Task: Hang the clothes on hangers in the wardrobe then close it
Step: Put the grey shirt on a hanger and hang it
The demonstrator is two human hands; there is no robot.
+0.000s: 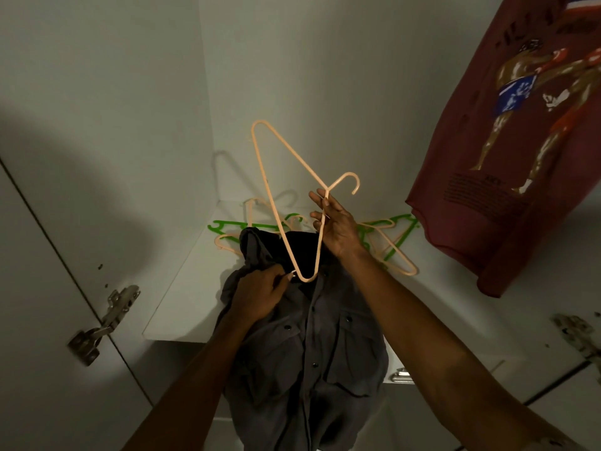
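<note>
A grey button-up shirt [312, 346] hangs in front of me over the wardrobe's white shelf [182, 288]. My left hand [257, 297] grips the shirt at its collar. My right hand [338, 226] holds a peach plastic hanger [276, 203] near its hook, tilted so that one end points down at the collar opening and the other up into the wardrobe. A dark red T-shirt [507, 157] with a boxer print hangs at the upper right inside the wardrobe.
Several loose green and peach hangers [387, 242] lie on the shelf behind the shirt. The open left door [48, 288] with its metal hinge [104, 323] stands at the left. Another hinge [579, 336] shows at the right edge.
</note>
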